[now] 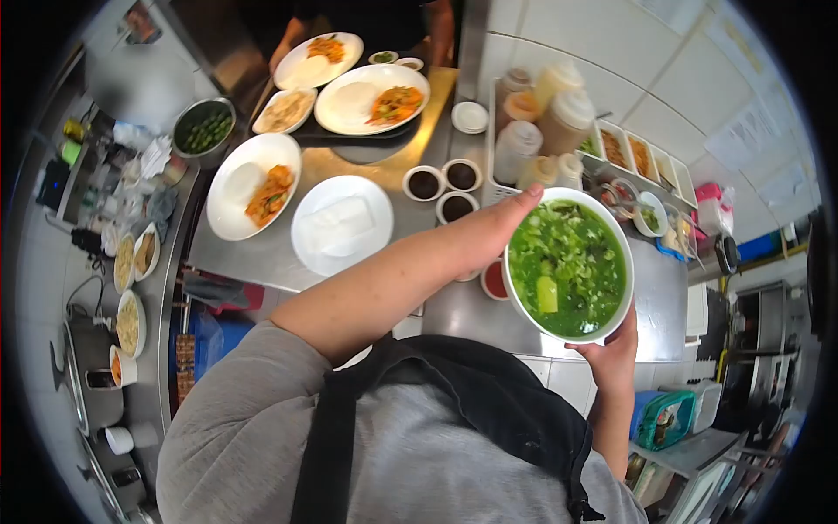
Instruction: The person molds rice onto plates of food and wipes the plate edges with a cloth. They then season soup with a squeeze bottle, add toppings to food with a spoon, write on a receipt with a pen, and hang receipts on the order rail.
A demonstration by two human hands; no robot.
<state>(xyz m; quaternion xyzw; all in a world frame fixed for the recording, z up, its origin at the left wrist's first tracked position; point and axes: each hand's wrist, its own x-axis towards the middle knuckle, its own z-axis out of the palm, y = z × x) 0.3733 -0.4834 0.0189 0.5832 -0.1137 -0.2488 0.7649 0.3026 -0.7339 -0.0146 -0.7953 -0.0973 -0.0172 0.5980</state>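
Observation:
A white bowl point(629, 271) of green soup point(572, 253) with chopped leaves and a pale chunk is up in front of me, above the steel counter. My left hand point(496, 229) grips it at the upper left, thumb over the rim and the other fingers mostly hidden. At the lower right edge my right hand point(614, 348) supports it, its fingers partly hidden beneath. Left of the bowl are small cups of dark sauce point(456, 207) and a cup of red sauce point(495, 279), partly covered by my left hand and the bowl.
A white plate point(305, 253) with folded white wrappers and an oval plate point(229, 223) of rice and stir-fry lie left. Beyond, a tray point(358, 138) carries more plates, near another person's arm point(443, 31). Sauce bottles point(567, 118) and ingredient tubs point(642, 157) stand back right.

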